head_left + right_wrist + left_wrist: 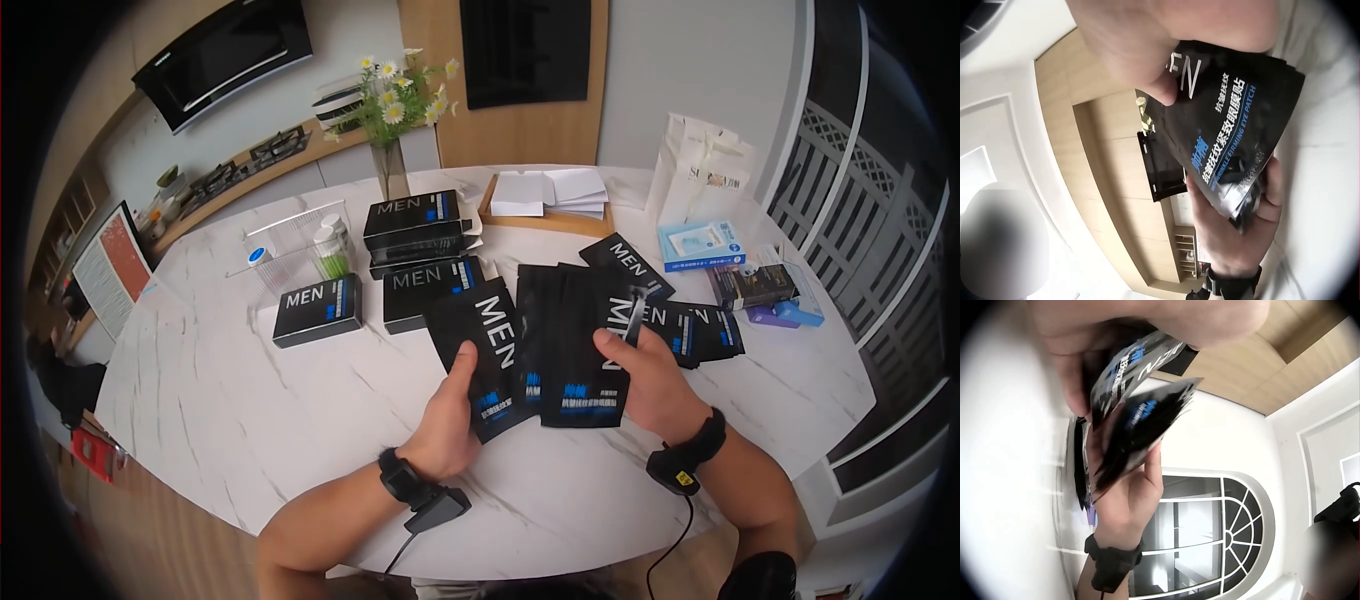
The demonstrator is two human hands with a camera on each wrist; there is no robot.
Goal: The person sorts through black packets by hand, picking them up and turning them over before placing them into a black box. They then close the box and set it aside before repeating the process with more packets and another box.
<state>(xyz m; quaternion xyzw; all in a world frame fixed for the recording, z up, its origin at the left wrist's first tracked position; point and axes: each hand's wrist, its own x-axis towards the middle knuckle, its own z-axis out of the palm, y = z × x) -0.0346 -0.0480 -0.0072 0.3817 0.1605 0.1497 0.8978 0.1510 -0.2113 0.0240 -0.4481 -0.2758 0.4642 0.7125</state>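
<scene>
My left hand [448,420] grips a few black eye patch sachets [480,375] printed "MEN", its thumb across the front. A thicker fanned stack of the same sachets [575,350] is held by my right hand [657,390], thumb on top. Both bundles are side by side above the table, their inner edges overlapping in the head view. From the right wrist, white and blue lettering shows on the front eye patch sachet [1229,131]. In the left wrist view, the right hand [1125,500] supports its bundle from below, many thin edges spread.
Black "MEN" boxes [318,310] stand left of centre, some stacked. More loose sachets [715,333] lie beyond my right hand. Around them are a clear organizer [290,245] with bottles, a flower vase [390,170], a wooden tray [545,222] of papers, a paper bag [690,170] and small boxes [700,245].
</scene>
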